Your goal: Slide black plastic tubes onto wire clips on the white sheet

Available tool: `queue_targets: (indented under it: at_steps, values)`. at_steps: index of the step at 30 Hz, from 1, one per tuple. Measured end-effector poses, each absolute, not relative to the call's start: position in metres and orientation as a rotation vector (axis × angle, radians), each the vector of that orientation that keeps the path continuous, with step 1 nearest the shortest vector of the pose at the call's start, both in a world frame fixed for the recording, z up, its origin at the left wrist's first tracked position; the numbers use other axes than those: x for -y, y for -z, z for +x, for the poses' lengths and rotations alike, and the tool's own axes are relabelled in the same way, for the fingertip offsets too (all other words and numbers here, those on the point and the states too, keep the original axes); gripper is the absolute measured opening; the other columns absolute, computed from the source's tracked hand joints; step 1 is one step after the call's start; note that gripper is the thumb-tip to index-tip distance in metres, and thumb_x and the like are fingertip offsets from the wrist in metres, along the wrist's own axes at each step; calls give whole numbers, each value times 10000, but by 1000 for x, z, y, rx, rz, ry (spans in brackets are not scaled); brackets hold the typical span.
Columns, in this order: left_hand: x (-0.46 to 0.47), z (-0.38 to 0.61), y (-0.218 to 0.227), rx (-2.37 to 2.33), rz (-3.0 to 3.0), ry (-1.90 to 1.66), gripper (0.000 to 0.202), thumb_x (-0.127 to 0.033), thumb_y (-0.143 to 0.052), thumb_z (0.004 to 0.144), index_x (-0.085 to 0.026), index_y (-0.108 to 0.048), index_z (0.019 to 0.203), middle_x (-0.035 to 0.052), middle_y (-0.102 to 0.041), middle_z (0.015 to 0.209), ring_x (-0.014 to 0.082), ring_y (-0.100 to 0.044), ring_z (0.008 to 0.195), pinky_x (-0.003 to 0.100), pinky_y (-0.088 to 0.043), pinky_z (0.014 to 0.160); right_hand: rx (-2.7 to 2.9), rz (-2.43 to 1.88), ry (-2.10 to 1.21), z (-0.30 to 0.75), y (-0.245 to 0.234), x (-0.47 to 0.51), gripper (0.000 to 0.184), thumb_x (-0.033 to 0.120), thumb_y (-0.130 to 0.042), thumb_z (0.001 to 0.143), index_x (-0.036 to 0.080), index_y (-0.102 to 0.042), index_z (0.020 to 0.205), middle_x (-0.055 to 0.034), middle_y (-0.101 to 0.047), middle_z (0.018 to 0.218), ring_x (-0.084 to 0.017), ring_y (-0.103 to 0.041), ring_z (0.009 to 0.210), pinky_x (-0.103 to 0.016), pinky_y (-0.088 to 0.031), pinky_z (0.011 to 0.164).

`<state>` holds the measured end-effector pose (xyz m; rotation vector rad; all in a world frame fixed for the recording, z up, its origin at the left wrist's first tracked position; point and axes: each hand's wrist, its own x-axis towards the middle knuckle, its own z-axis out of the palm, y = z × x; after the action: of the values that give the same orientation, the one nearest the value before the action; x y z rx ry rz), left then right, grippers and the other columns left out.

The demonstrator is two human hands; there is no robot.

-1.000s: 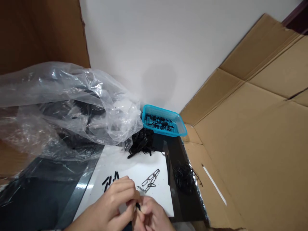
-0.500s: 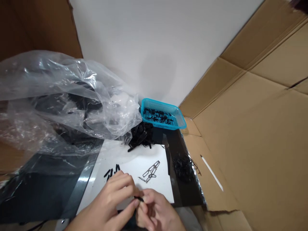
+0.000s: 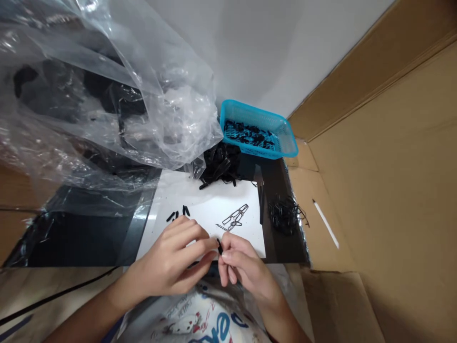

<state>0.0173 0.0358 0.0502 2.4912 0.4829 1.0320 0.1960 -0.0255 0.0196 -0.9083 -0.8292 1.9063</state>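
A small black strip-like piece [image 3: 219, 246] is held up over the near edge of the white sheet [image 3: 200, 190]. My right hand [image 3: 244, 262] pinches it between thumb and forefinger, the other fingers curled beneath. From the other side, my left hand [image 3: 178, 257] has its thumb and forefinger closed at the same piece. Several similar short black pieces [image 3: 184, 210] lie on the sheet beyond my left hand. A flat dark-outlined frame with open cells [image 3: 235, 217] rests on the sheet beyond my right hand.
A blue basket [image 3: 259, 151] with black bits stands against the wall. Before it lies a heap of black strips [image 3: 221, 162]. Tweezers [image 3: 262, 200] and a tangle of thin black scraps [image 3: 285, 214] are to the right. Clear plastic [image 3: 171, 114] spreads at left; a white pen-like stick [image 3: 326, 224] lies on cardboard.
The view has tilted down, so the table sits higher and my lap shows. My hands have turned the black piece more upright, and my right fingers have opened out slightly.
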Motion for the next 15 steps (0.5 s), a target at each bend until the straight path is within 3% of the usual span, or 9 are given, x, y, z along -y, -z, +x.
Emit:
queue_targets:
  at_steps: [8, 15]
  values:
    - [-40, 21, -51, -357, 2770, -968, 67, -34, -574, 850, -98, -596, 854, 38, -569, 669, 156, -438, 605, 317, -324, 555, 919, -1104, -1865, 204, -21, 27, 160, 274, -545, 844, 171, -485, 738, 40, -554, 514, -62, -475, 449, -181, -289, 454]
    - [-41, 22, -36, -274, 2771, -1038, 160, -74, -557, 874, -148, -560, 733, 29, -553, 651, 155, -434, 602, 320, -358, 573, 797, -1022, -2039, 203, -25, 19, 164, 300, -534, 792, 175, -476, 704, 32, -549, 474, -61, -442, 395, -187, -244, 409]
